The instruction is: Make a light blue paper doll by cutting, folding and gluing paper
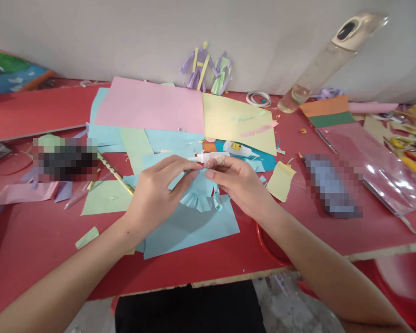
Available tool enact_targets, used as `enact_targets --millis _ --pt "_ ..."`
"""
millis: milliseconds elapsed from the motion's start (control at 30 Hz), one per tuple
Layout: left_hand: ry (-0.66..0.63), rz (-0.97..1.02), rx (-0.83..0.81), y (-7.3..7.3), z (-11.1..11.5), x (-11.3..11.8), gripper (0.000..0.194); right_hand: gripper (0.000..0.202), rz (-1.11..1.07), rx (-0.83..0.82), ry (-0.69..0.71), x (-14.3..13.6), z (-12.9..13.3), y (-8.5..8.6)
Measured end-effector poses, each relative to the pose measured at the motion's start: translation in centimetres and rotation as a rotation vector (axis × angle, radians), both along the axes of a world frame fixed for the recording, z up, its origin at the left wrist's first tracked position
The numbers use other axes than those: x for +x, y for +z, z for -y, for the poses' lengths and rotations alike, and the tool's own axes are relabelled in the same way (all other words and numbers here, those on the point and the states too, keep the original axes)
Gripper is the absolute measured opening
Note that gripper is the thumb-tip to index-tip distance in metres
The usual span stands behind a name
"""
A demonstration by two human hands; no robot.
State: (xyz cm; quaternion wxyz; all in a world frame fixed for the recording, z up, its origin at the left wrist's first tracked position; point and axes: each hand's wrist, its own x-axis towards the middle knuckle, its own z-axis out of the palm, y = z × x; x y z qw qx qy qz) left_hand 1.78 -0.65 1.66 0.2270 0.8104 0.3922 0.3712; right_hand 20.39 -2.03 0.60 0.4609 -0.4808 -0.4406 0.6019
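Fingertips of my left hand (166, 185) and my right hand (237, 182) are pinched close together over the middle of the table. Whatever small thing lies between them is too small to make out. Just below the fingers are a pleated light-blue paper piece (197, 200) and a curled blue paper strip (217, 201), above a flat light-blue sheet (194, 236). Behind the fingertips lies a white glue bottle (215, 156), partly hidden by my right hand. Another glue bottle (237, 148), with a yellow label, lies beyond it.
Pink (152, 104) and yellow paper sheets (235, 120) lie behind. Two paper figures (198, 67) lean on the wall. A water bottle (319, 69) stands at the back right. A pencil (116, 173) lies left, a pink plastic pouch (384, 162) right. Blurred objects flank my hands.
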Motion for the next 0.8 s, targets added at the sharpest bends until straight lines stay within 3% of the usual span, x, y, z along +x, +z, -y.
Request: enact_targets --millis 667,800 --pt "0.0 -0.008 0.026 0.04 0.19 -0.13 0.018 0.017 -0.007 -0.068 0.029 0.28 -0.12 0.03" --pt "0.012 0.003 0.003 0.21 -0.02 -0.27 0.017 0.02 0.109 0.052 -0.045 0.23 -0.07 0.34"
